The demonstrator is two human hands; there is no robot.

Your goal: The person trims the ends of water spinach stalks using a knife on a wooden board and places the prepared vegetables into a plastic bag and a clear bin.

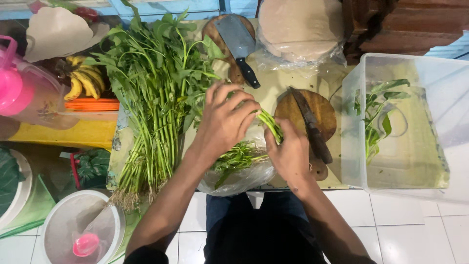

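Two hands gripping green stems [269, 124], left hand [225, 122] over them, right hand [289, 155] clasping beneath

Both forearms are bare from elbow to wrist; no watch, ring, bracelet or glove shows on the left hand [223, 122] or the right hand [289, 155]. A dark sleeve edge [141, 255] appears at the left upper arm. Below the hands, dark navy trousers [254, 230] cover the legs.

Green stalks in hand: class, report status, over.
Left hand and right hand both gripping one leafy green stalk. Clear plastic bag of trimmings beneath. Dark-handled knife lies beside right hand.
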